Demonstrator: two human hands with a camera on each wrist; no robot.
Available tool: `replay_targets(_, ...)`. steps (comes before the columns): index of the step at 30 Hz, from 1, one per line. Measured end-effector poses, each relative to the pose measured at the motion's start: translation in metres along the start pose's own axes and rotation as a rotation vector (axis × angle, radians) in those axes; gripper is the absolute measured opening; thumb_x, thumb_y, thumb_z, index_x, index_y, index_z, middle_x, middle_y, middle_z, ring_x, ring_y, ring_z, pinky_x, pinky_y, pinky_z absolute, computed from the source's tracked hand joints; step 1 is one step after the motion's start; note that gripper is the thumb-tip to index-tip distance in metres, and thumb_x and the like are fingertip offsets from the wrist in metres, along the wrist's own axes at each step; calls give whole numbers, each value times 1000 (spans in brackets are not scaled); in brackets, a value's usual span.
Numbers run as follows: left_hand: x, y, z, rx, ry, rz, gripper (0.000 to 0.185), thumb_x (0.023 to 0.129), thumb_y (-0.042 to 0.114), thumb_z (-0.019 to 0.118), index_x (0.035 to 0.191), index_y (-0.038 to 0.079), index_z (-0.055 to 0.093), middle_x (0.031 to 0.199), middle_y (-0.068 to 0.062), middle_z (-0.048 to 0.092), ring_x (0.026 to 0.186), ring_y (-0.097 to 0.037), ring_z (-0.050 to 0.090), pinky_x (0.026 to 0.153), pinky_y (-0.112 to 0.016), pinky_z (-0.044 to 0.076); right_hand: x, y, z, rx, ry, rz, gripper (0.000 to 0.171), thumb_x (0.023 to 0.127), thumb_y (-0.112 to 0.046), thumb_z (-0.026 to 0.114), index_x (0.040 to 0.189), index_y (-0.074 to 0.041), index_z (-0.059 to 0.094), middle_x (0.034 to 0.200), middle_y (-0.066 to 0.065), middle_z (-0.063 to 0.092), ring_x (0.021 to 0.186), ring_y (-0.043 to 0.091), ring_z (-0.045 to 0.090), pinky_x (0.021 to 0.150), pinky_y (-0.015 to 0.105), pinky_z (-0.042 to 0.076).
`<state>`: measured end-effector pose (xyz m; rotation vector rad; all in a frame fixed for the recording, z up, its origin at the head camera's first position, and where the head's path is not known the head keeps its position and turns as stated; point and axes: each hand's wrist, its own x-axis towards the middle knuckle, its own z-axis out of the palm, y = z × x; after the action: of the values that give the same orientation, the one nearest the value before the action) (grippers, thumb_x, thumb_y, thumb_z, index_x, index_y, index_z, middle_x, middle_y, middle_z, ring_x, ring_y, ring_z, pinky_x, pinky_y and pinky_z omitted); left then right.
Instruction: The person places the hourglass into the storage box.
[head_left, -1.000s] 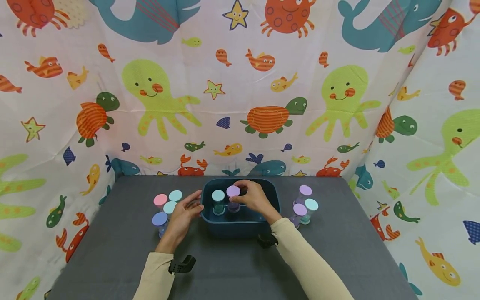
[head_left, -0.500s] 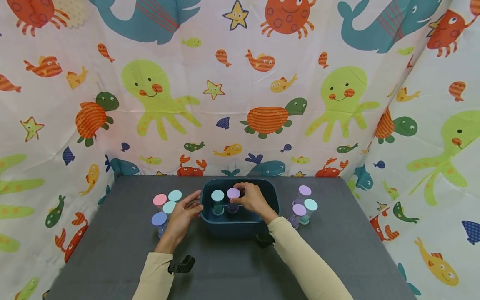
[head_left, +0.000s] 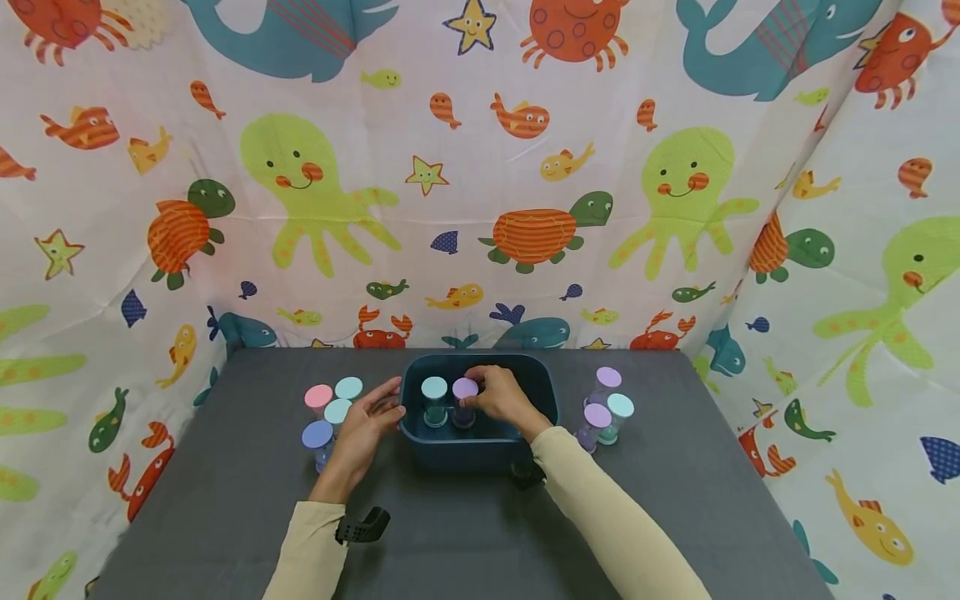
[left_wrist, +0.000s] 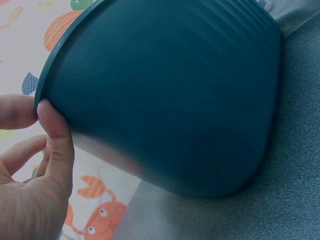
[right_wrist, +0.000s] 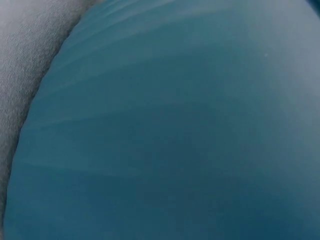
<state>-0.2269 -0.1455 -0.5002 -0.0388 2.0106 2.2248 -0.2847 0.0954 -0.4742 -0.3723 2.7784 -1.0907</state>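
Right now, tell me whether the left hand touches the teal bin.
Touching. The left wrist view shows the left hand with thumb pressed against the teal bin at its rim.

The bin wall hides the right hand's grip.

Jar clusters flanking bin; front table open.

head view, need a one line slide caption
Right hand sets a purple-lidded jar in the teal bin; left hand steadies it.
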Motion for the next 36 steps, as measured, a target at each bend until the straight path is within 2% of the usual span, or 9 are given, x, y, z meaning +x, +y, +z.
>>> replay_targets(7, 1, -1, 0, -22, -3, 20, 52, 95, 4, 59, 145, 12, 47, 138, -12, 45, 108, -13, 52, 79, -20, 51, 2, -1, 0, -4, -18, 6, 44, 82, -15, 79, 122, -2, 65, 117, 14, 69, 102, 26, 66, 91, 41, 54)
replay_targets(19, 1, 0, 1, -11, 2, 12, 51, 96, 4, 58, 145, 12, 47, 138, -14, 44, 109, -16, 52, 80, -20, 51, 3, 1, 0, 50, -11, 15, 47, 86, -10, 74, 129, 0, 59, 123, 17, 66, 111, 29, 66, 92, 41, 55)
replay_targets(27, 1, -4, 0, -1, -15, 20, 50, 96, 4, 57, 145, 13, 47, 140, -15, 44, 109, -16, 52, 81, -20, 51, -6, 1, -8, 108, 49, -6, 46, 87, -12, 74, 129, -5, 60, 127, 11, 65, 117, 27, 63, 99, 43, 51)
replay_targets(36, 0, -4, 0, 6, 0, 33, 51, 96, 6, 58, 145, 13, 48, 136, -11, 46, 107, -14, 53, 82, -21, 51, -23, -8, -30, 151, 107, -30, 43, 88, -21, 74, 129, -14, 62, 128, 6, 65, 120, 24, 62, 98, 44, 52)
